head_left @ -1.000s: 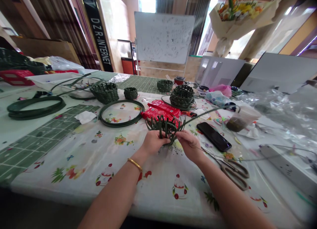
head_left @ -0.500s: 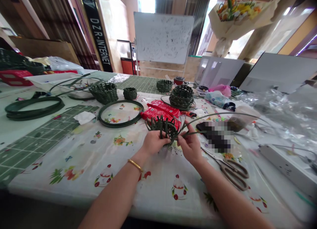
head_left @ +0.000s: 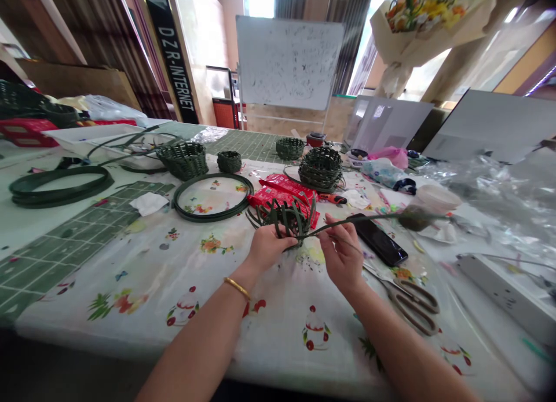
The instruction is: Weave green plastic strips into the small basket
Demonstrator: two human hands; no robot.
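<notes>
A small dark green woven basket (head_left: 284,216) with loose strip ends sticking up stands mid-table. My left hand (head_left: 269,248) pinches its near side, thumb in front, with a gold bangle on the wrist. From the basket's right side a long green weaving strip (head_left: 369,218) runs out over the table. My right hand (head_left: 341,251) is closed on this strip, a short way from the basket. Behind the basket lies a red packet (head_left: 282,190), partly covered by the loose ends. The fingertips of my left hand inside the basket are hidden.
Scissors (head_left: 410,295) and a black phone (head_left: 377,240) lie right of my right hand. Coils of green strip (head_left: 212,218) and finished woven baskets (head_left: 320,167) sit farther back. A power strip (head_left: 504,286) and clear plastic bags (head_left: 486,199) occupy the right side.
My right hand has moved to the right, away from the basket, drawing the long strip straighter. The basket's loose ends have spread and shifted. My left hand keeps its hold.
</notes>
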